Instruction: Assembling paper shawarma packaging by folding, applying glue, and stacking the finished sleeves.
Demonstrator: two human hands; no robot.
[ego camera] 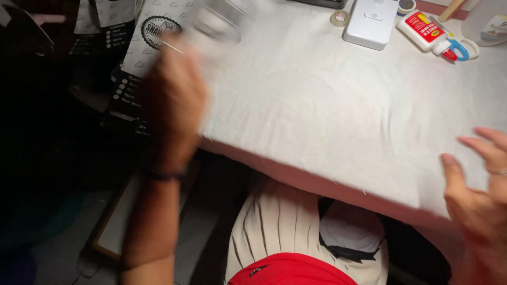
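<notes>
In the head view, the left hand (177,97) is raised at the left edge of the off-white cloth-covered table (327,121). It seems closed on a clear, round, glass-like container (219,24), but heavy blur hides the fingers, so I cannot tell the grip for sure. The container is at the far left corner of the table, above the cloth. I judge it rigid, smooth, rather slippery and perhaps fragile; holding it around the side wall looks safest. The right hand (480,195) is open with spread fingers at the near right edge of the table, holding nothing. Far on the table stand a white rectangular plastic box (371,22) and a white glue bottle with red label (426,30).
</notes>
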